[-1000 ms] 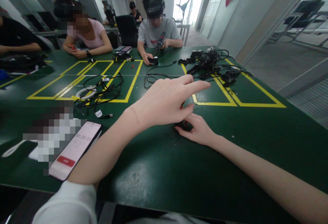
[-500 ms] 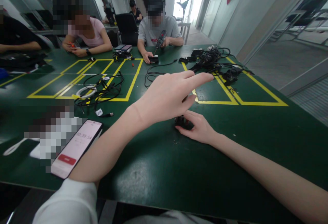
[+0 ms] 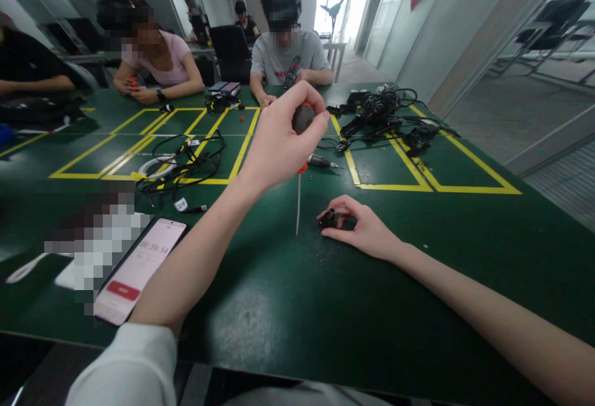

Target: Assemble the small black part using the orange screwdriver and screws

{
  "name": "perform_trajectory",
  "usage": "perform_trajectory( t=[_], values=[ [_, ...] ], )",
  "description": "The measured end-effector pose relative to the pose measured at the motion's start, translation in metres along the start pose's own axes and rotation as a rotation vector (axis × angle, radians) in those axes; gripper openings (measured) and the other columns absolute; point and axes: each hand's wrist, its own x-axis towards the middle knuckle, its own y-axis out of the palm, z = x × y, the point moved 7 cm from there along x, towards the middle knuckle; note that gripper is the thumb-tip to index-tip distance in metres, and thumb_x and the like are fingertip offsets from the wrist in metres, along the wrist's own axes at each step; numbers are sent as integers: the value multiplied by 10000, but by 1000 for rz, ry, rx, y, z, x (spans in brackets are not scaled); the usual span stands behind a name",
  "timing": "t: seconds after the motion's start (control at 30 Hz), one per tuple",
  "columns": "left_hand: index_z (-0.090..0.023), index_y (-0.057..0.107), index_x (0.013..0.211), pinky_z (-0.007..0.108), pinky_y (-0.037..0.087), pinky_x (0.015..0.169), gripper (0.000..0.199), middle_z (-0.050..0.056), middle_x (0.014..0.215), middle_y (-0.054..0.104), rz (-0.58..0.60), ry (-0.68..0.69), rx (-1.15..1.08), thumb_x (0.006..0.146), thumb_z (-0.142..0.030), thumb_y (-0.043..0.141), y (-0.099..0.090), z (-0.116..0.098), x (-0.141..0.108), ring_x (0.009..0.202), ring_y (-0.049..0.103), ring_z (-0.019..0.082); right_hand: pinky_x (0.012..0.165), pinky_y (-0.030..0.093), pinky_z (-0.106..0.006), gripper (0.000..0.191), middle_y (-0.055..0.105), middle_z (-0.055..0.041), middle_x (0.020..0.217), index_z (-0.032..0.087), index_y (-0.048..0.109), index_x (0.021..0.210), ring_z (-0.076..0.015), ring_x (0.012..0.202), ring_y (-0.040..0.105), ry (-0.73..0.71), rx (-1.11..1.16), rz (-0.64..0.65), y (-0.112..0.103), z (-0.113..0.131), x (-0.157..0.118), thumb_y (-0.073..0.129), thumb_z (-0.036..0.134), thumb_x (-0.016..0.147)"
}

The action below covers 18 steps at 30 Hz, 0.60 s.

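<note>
My left hand (image 3: 281, 139) is raised over the table with its fingers wrapped round a screwdriver (image 3: 302, 119). The handle is dark and orange, and the thin metal shaft points straight down, its tip left of my right hand and apart from the part there. On the table, my right hand (image 3: 365, 229) grips a small black part (image 3: 330, 220) between thumb and fingers. A short dark post stands up from this part; its exact kind is unclear. Just beyond, a dark slim tool with a pointed metal tip (image 3: 323, 162) lies on the table, partly behind my left hand.
Tiny loose bits (image 3: 318, 258) lie near my right hand. A phone (image 3: 139, 269) showing a timer is beside my left forearm. Black cables (image 3: 204, 158) lie at left, and a larger cable heap (image 3: 381, 108) at far right. Across the table, a co-worker (image 3: 290, 52) holds a power driver.
My left hand, earlier stretched out above my right hand, has drawn back left and up, now closed round the screwdriver. My right hand has stayed in place with the black part.
</note>
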Motion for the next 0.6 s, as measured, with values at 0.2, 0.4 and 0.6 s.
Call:
perform_trajectory(
  t=[0.2, 0.4, 0.6],
  values=[
    [-169, 694, 935, 260, 461, 661, 145, 34, 844, 715, 706, -77, -122, 902, -273, 597, 81, 34, -20, 726, 633, 158, 791, 592, -392, 331, 773, -80, 1023, 205, 608, 865, -221, 858, 705, 64, 52, 65, -2, -2, 3, 813, 461, 814],
    [-165, 721, 1064, 256, 437, 663, 232, 74, 1031, 729, 1035, 9, 53, 840, -211, 688, 139, 33, -56, 854, 663, 193, 907, 594, -452, 325, 785, -63, 981, 196, 668, 884, -244, 919, 742, 101, 79, 84, -8, -3, 2, 840, 448, 771],
    [-186, 673, 1304, 350, 524, 925, 601, 134, 1320, 637, 906, 167, 8, 736, -310, 826, 126, 6, -52, 1152, 661, 302, 793, 594, -345, 442, 789, -52, 868, 172, 654, 860, -211, 816, 758, 363, 362, 157, -10, -11, -10, 930, 454, 660]
  ],
)
